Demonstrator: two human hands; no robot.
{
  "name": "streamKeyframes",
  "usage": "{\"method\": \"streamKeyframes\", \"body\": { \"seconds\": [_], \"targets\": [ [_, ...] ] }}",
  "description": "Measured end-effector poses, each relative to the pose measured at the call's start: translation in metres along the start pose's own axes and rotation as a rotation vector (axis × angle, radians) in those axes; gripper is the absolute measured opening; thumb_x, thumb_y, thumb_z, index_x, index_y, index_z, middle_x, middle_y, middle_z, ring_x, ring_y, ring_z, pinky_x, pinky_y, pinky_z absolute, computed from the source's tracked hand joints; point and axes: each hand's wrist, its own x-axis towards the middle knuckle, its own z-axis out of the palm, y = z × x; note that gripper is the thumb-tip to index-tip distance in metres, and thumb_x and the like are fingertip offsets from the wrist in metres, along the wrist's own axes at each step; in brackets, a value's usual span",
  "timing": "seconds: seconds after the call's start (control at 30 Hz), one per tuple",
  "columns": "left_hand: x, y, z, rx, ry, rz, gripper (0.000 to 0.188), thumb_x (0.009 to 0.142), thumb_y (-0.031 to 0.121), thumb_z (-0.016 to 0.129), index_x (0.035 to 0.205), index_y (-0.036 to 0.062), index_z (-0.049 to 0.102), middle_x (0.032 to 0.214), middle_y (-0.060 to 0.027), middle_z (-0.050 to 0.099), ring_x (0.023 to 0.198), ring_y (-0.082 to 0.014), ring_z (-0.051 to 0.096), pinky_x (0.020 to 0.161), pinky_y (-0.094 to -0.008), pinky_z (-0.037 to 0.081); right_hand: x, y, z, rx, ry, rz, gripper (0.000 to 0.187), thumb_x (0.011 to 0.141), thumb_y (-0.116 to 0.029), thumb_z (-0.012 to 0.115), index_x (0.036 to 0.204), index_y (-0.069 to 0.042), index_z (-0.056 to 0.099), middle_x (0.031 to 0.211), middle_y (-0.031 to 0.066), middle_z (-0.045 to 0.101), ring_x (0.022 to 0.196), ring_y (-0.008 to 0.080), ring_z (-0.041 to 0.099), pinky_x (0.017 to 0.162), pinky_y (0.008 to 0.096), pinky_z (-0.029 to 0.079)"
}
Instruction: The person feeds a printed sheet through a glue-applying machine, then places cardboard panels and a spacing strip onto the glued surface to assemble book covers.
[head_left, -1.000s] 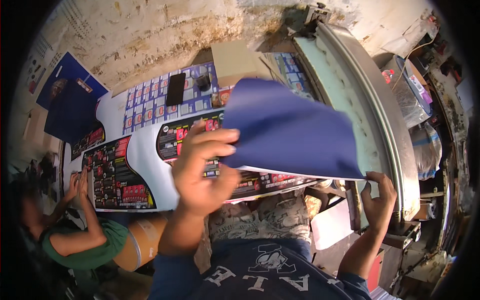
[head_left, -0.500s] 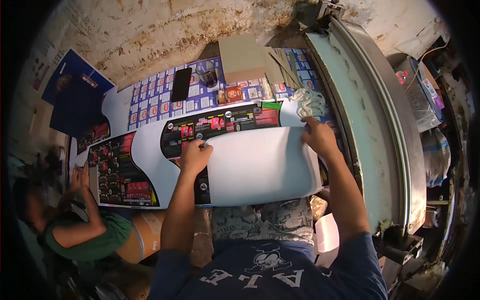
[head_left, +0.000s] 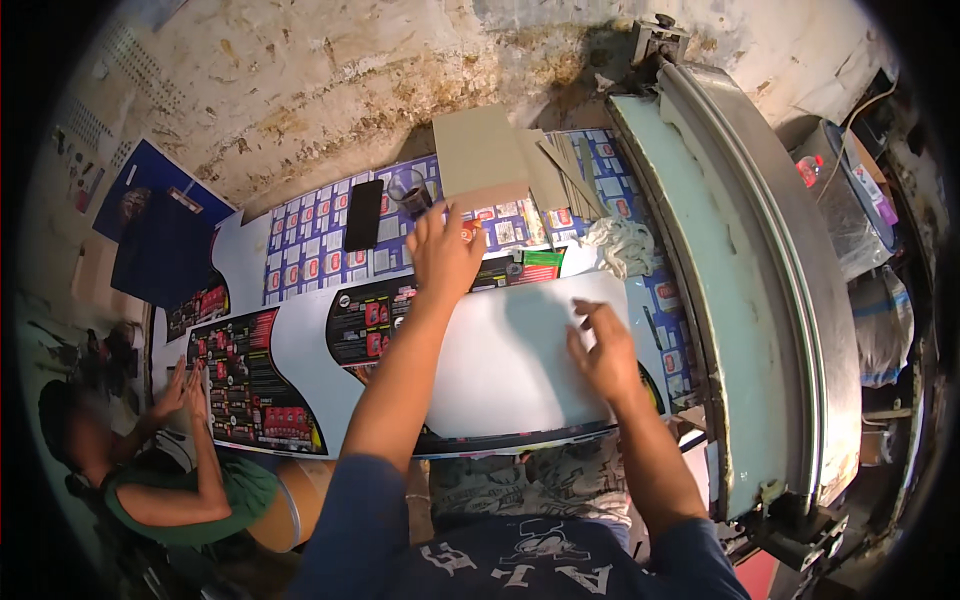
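Note:
My left hand [head_left: 445, 252] reaches across the table with its fingers apart, over a small orange-red box [head_left: 470, 229] that it partly covers. Whether the fingertips touch the box I cannot tell. Loosely bent and holding nothing, my right hand [head_left: 604, 352] hovers over a blank white sheet [head_left: 500, 355] and casts a shadow on it. This sheet lies over black printed sheets [head_left: 372, 318] with red pictures and curved edges. A glass [head_left: 408, 192] with dark liquid stands just beyond my left hand, beside a black phone [head_left: 364, 215].
Grey boards [head_left: 480, 150] and strips [head_left: 572, 175] lie at the back, near a crumpled white cloth [head_left: 622, 247]. A large metal-edged machine [head_left: 745, 280] borders the table's right side. At the left, a co-worker [head_left: 190, 490] has both hands at the table edge beside a dark blue panel [head_left: 165, 235].
Both hands have let go of the white sheet, which now lies flatter. My left hand has moved forward toward the small box; my right hand has drawn back toward me.

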Motion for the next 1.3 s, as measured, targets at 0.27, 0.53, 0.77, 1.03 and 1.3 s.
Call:
{"method": "streamKeyframes", "body": {
  "seconds": [0.27,0.53,0.77,1.03,1.3],
  "targets": [
    [0.06,-0.003,0.04,0.218,-0.07,0.161,0.04,0.089,0.031,0.071,0.126,0.015,0.069,0.148,-0.0063,0.052,0.143,-0.0298,0.036,0.113,-0.0546,0.024,-0.078,-0.011,-0.053,0.133,-0.039,0.264,0.031,0.088,-0.004,0.073,0.116,0.0,0.064,0.102,0.0139,0.069,0.075,0.0225,0.067,0.07,0.0327,0.054],
    [0.021,0.016,-0.046,-0.059,0.393,0.424,0.01,0.082,0.019,0.077,0.093,0.0172,0.077,0.113,0.0071,0.074,0.12,-0.0233,0.058,0.106,-0.0489,0.03,-0.088,-0.008,-0.056,0.308,-0.039,0.441,0.031,0.095,-0.008,0.068,0.122,0.005,0.063,0.105,0.0136,0.072,0.084,0.017,0.067,0.073,0.0304,0.053],
    [-0.12,0.057,-0.128,-0.159,0.345,0.66,0.007,0.086,0.024,0.073,0.092,0.0267,0.077,0.116,0.0114,0.074,0.116,-0.016,0.065,0.112,-0.0464,0.027,-0.041,-0.038,-0.044,1.045,0.081,0.579,0.05,0.107,-0.024,0.053,0.143,0.011,0.048,0.122,0.0149,0.069,0.103,0.0181,0.067,0.09,0.0306,0.051],
    [-0.212,-0.005,-0.126,-0.312,-0.093,0.389,0.039,0.088,0.042,0.074,0.119,0.0199,0.07,0.146,-0.0032,0.054,0.137,-0.0255,0.044,0.113,-0.0501,0.025,-0.046,-0.045,0.006,0.733,-0.103,0.754,0.041,0.094,-0.001,0.067,0.133,0.011,0.058,0.102,0.0146,0.074,0.085,0.0147,0.07,0.077,0.0281,0.057],
    [-0.182,-0.097,-0.124,-0.372,-0.578,0.07,0.083,0.072,0.052,0.083,0.139,0.0079,0.06,0.154,-0.0122,0.044,0.149,-0.037,0.024,0.118,-0.0587,0.017,-0.048,-0.045,0.06,0.56,-0.234,0.73,0.041,0.093,-0.005,0.068,0.131,0.009,0.062,0.096,0.01,0.074,0.076,0.01,0.064,0.07,0.025,0.053]
  ]
}}
